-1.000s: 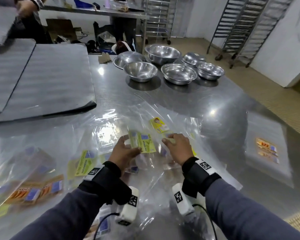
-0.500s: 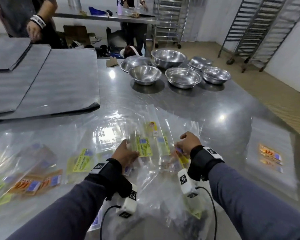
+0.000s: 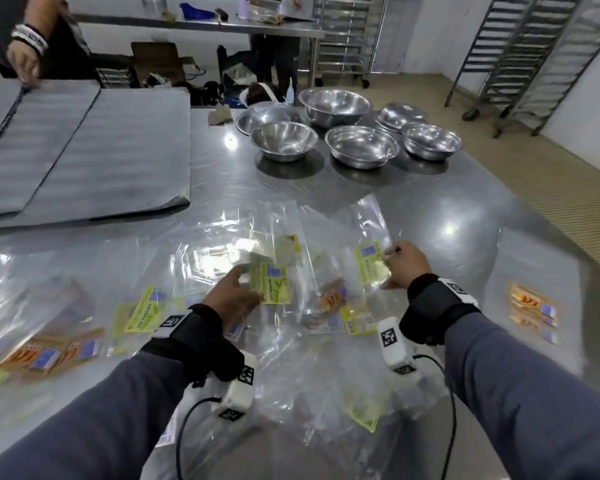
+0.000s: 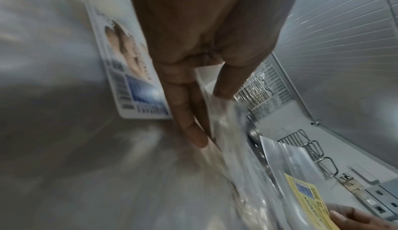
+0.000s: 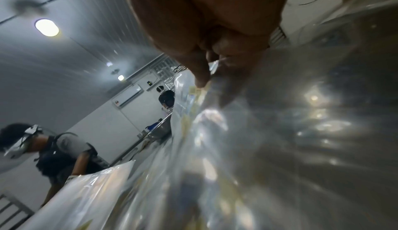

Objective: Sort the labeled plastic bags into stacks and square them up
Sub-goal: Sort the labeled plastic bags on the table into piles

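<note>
Clear plastic bags with green or orange labels lie scattered over the steel table (image 3: 447, 202). My left hand (image 3: 236, 289) pinches a green-labelled bag (image 3: 274, 284) by its label end; in the left wrist view thumb and fingers (image 4: 191, 131) close on clear plastic. My right hand (image 3: 400, 265) pinches a second green-labelled bag (image 3: 369, 263) at its edge, thumb against fingers (image 5: 202, 78). An orange-labelled bag (image 3: 333, 296) lies between the hands. A squared stack of orange-labelled bags (image 3: 534, 306) sits at the right. More orange-labelled bags (image 3: 49, 355) and a green-labelled one (image 3: 142, 310) lie at the left.
Several steel bowls (image 3: 361, 145) stand at the back of the table. Grey ribbed sheets (image 3: 101, 150) cover the back left, where another person's hand (image 3: 23, 64) touches them. The table's right edge drops to the floor; wheeled racks (image 3: 534, 46) stand beyond.
My hands have drawn apart: the right hand pulled a green-labelled bag away to the right, while the left keeps its green-labelled bag near the middle.
</note>
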The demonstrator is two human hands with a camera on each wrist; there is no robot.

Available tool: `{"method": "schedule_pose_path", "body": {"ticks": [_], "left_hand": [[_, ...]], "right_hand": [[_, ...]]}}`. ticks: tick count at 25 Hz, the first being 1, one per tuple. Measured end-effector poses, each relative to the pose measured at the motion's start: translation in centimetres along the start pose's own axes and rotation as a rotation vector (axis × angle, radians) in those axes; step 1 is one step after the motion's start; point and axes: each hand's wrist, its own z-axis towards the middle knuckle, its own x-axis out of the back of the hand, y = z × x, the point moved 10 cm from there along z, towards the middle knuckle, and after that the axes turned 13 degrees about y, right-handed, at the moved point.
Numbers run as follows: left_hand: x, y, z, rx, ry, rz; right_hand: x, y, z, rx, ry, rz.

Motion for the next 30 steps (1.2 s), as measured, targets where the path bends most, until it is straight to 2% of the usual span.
{"method": "schedule_pose_path", "body": {"ticks": [4,7,9,13,18,23,27,30], "left_hand": [[-1.7,1.4,-1.6,-0.016,-0.070,-0.075],[-4.5,1.8,-2.8,-0.004,-0.157,-0.148],[-6.4,1.4,-3.3,0.014,-0.196,-0.158],[-8.6,0.7,-3.9,0.032,-0.229,-0.169],[-8.2,-0.1,-3.5,0.021,-0.170,-0.152],[-3.6,0.9,-3.6,-0.027,-0.044,-0.224],[4.6,0.2,-4.3,-0.061,0.152,-0.272],[12.4,-1.8,-5.6,-0.050,0.313,-0.316]], "right_hand": [[2.6,0.5,-1.2,-0.109,-0.008,0.264],[0.7,0.8,-4.1,-0.172,-0.136,0.430],[-1.1,0.9,-6.2,-0.172,-0.217,0.434],[-2.4,1.3,-8.1,-0.128,-0.273,0.422],[-2.6,1.5,-9.2,-0.114,-0.337,0.408],[-4.7,-1.7,-9.9,-0.026,-0.403,0.438],[-9.3,-6.2,-11.2,0.056,-0.511,0.409],[-14.1,-10.3,-14.7,0.135,-0.621,0.373]]}}
